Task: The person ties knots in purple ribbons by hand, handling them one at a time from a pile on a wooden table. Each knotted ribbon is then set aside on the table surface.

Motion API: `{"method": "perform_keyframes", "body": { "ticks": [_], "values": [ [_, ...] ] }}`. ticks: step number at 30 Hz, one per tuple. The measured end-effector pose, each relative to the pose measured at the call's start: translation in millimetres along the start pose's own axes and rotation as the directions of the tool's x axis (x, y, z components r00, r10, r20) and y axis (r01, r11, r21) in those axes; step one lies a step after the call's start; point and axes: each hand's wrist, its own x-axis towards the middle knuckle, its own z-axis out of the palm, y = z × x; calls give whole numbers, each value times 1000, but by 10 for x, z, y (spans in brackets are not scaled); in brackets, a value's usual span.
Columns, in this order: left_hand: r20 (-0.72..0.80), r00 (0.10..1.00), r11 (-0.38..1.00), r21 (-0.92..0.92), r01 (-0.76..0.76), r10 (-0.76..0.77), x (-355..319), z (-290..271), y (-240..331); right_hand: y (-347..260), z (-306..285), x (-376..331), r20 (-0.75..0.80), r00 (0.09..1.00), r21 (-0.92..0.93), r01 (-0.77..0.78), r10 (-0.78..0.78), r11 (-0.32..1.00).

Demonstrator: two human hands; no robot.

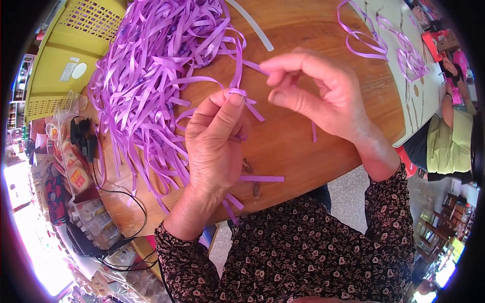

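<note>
My left hand [217,131] is closed in a pinch, thumb against fingers, on a purple ribbon [237,92] that bends into a small loop at the thumb tip. Short ribbon tails stick out beside the pinch. To its right, my right hand [321,91] is raised with thumb and index finger apart. Another stretch of ribbon [252,66] runs up to its index fingertip and disappears behind the fingers; whether it touches them I cannot tell. A big tangled heap of purple ribbons [151,76] spreads over the wooden table [298,166] on the left, with loose ends around my left wrist.
A yellow perforated basket [55,65] stands at the far left behind the heap. Nearby are a black plug and cable [83,136] and plastic packages [76,174]. A white strip [255,28] lies at the back. More ribbon loops [409,58] rest on a pale board [419,101]; another person [454,126] is beyond.
</note>
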Motion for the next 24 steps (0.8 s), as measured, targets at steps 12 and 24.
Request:
{"method": "perform_keyframes", "body": {
  "ticks": [12,24],
  "values": [
    [-119,992,987,153,52,-34,-22,103,-4,-67,193,-48,35,998,-267,68,-61,961],
    [61,998,925,376,-46,24,-10,100,130,-107,-145,31,-31,995,-323,82,-98,943]
  ]
}}
